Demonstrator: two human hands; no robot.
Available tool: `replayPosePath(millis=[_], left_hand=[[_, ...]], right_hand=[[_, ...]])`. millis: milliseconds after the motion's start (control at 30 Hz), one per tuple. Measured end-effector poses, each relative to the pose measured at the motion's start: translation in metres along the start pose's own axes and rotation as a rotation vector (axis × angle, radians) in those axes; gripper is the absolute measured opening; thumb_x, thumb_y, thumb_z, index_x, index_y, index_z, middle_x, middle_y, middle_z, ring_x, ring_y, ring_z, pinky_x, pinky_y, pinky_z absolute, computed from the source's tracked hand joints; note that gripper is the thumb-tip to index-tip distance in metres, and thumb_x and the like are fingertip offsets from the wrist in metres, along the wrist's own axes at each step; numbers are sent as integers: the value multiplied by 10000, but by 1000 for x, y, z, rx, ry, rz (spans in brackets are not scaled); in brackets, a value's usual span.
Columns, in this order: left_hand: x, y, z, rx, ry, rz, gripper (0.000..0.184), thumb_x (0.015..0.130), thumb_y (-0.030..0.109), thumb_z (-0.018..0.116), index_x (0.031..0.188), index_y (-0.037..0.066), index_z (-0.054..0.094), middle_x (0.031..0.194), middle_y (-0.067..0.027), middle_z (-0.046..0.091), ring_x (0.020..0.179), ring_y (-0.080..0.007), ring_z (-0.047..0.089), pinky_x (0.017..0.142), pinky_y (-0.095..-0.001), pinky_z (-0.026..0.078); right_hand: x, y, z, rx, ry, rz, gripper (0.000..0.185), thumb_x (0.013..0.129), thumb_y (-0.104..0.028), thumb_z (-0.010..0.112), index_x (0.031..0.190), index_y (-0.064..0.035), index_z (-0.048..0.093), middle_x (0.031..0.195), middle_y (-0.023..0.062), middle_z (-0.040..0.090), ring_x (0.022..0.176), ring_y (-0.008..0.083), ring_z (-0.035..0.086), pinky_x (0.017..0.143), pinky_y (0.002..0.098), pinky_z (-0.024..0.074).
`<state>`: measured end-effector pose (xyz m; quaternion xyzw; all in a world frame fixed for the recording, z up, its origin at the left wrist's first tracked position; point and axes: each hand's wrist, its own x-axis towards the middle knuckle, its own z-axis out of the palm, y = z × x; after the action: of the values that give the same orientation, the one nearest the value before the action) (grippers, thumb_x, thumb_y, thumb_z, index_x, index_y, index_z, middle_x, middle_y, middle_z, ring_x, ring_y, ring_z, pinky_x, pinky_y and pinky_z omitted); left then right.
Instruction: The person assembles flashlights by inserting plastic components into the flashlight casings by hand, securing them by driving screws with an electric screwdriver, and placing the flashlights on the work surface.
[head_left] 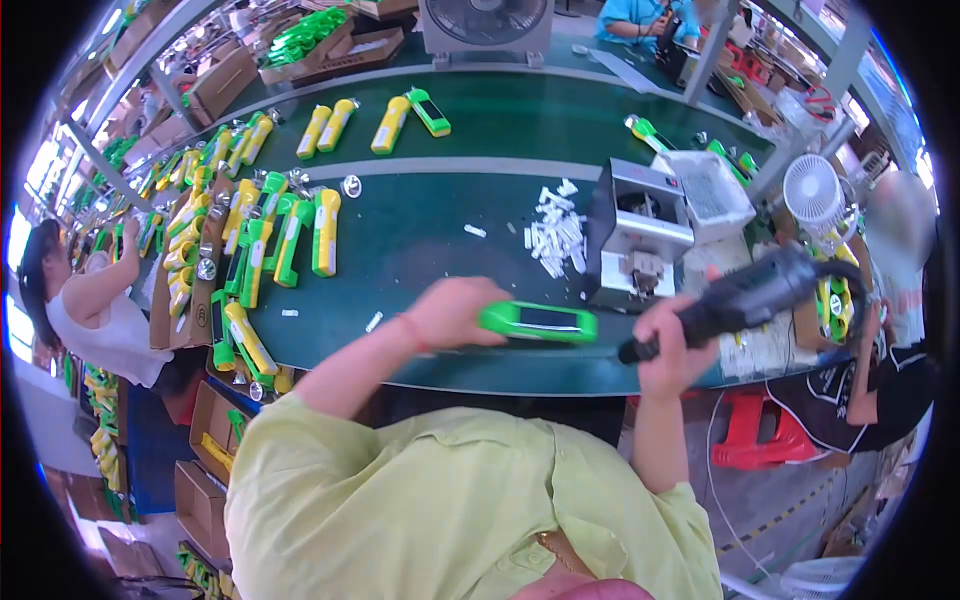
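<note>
My left hand is closed round one end of a green flashlight with a dark rectangular panel on its upper face. It is held level above the near edge of the green table. Gripped in my right hand is a black corded power tool; its exact kind I cannot make out. The tool's narrow dark end points left, towards the flashlight, with a gap between them. A heap of small white parts lies on the table beyond the flashlight, beside a grey and black machine.
Yellow and green flashlights crowd the table's left side near a cardboard box. A white tray stands behind the machine. A small fan is at right. People sit at left, far right and across the table.
</note>
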<state>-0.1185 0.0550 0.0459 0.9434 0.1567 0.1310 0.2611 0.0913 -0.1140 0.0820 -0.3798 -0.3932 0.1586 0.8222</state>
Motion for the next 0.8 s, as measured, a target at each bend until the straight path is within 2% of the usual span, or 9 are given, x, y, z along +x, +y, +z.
replayPosePath(millis=[133,200,267,333,400,533,667,733,800], left_hand=[[-21,-78,-78,196,304,-439,424,651,357,758,978,102,671,895,-130,639,889,-311,616,781,-391,494],[5,-103,-103,186,399,-638,520,644,360,782,1046,56,652,946,-120,644,831,-281,632,742,-362,506],[36,-158,-105,458,645,-472,554,637,374,782,1069,56,645,961,-129,641,838,-301,624,754,-368,501],[66,-168,-108,429,688,-451,560,636,338,791,1090,49,635,997,-134,635,877,-312,617,779,-363,497],[94,-170,-106,439,896,-165,516,652,275,792,1087,45,635,1022,-126,632,908,-299,615,795,-354,499],[129,-167,-101,496,956,36,505,626,182,807,1079,50,626,1036,-89,621,922,-263,610,795,-350,512],[162,-182,-92,425,916,53,511,611,161,812,1074,46,629,1026,-86,620,896,-256,611,785,-343,514],[187,-200,-80,400,888,15,510,616,178,811,1073,45,629,1015,-91,625,894,-261,615,785,-342,514],[231,-222,-70,304,833,-72,500,622,226,808,1053,43,632,999,-100,631,890,-267,618,780,-352,514]], right_hand=[[1,-6,-11,-66,-73,16,778,775,-53,661,1379,79,188,701,74,538,534,130,523,539,249,461],[1,4,-16,-120,-59,113,768,769,-51,661,1370,80,200,704,77,547,539,131,530,546,247,466],[0,19,-22,-164,-25,127,758,769,-40,652,1366,85,203,709,77,553,544,132,535,551,246,469],[1,23,-21,-196,6,191,724,762,-20,648,1330,87,212,720,74,557,544,130,540,551,251,475],[4,30,-25,-263,-19,150,757,783,-80,659,1368,56,198,689,69,515,518,125,510,515,256,460],[14,41,-48,-391,-179,80,814,791,-143,697,1363,41,147,697,68,511,538,127,509,531,254,469],[29,39,-39,-384,-121,184,616,778,-147,701,1188,9,269,713,70,574,579,138,572,670,227,475],[33,41,-34,-303,-51,193,682,769,-136,710,1230,-5,224,718,74,574,590,148,577,674,233,481],[31,47,-45,-299,-114,126,739,740,-28,689,1280,-31,185,733,90,581,623,172,595,663,259,499]])
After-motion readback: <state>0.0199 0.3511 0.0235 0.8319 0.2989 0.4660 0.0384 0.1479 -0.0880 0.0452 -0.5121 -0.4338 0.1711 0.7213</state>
